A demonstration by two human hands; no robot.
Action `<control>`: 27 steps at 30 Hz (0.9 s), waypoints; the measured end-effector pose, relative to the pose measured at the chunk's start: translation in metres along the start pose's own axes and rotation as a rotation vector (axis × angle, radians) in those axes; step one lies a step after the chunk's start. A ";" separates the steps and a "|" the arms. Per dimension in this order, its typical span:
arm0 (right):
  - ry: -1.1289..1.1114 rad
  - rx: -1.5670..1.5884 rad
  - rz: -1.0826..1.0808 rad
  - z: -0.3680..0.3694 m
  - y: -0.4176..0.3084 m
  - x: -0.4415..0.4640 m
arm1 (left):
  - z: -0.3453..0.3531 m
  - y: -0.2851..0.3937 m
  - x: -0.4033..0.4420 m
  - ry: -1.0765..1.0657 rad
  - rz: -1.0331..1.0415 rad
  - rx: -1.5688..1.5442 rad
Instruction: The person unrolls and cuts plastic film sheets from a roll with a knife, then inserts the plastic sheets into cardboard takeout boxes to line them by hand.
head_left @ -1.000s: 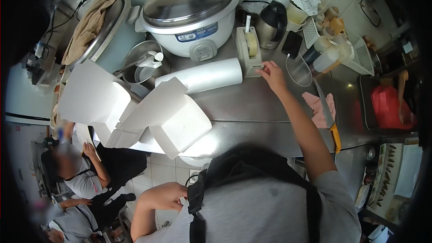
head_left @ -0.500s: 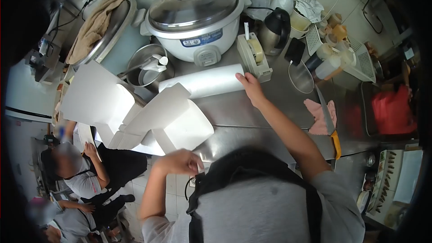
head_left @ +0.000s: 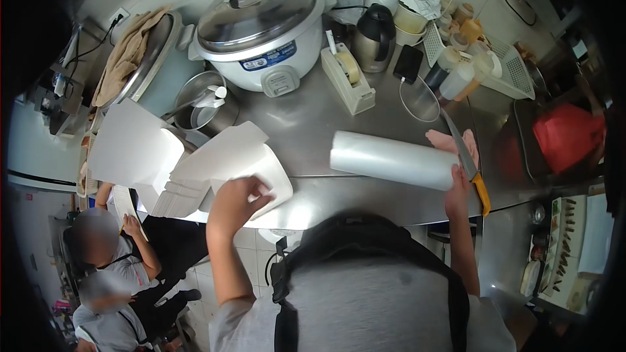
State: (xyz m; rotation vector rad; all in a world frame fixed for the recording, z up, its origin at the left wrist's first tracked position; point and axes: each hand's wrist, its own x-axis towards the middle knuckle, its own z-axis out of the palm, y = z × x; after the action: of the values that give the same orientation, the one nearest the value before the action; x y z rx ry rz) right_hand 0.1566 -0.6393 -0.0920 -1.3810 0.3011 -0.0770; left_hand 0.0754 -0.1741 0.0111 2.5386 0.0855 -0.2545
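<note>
Head view, right hand [head_left: 458, 184]: grip pinching the white roll [head_left: 394, 160] — near the knife [head_left: 479, 192] (yellow-handled).
Left hand [head_left: 238, 205]: curled over the open box [head_left: 279, 176]; cannot tell if pinching.

in the upper left of the frame, the rice cooker [head_left: 283, 62] stands behind the pot [head_left: 228, 112]; the boxes [head_left: 218, 150] lie before it, the roll [head_left: 394, 160] to their right.

We're rocking a plain grey short-sleeve tee [head_left: 372, 306], with black straps [head_left: 460, 293] and bunchy black fabric [head_left: 352, 229] over it.
</note>
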 end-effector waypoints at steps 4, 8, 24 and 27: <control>0.040 0.131 0.064 -0.063 0.037 -0.013 | 0.048 0.082 0.103 0.108 0.202 -0.117; 0.153 0.130 0.060 -0.083 0.051 -0.012 | 0.150 0.072 0.232 0.301 0.241 -0.085; -0.020 0.138 0.041 -0.032 0.066 0.103 | 0.060 0.025 0.185 0.363 0.123 -0.422; -0.083 -0.155 0.035 -0.037 0.072 0.135 | -0.041 0.100 0.061 0.440 0.710 -0.808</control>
State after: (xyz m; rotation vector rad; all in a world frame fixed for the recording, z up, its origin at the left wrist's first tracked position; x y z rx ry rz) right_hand 0.2684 -0.6916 -0.1898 -1.5276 0.2664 0.0332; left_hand 0.1536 -0.2343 0.0867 1.6375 -0.4472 0.5211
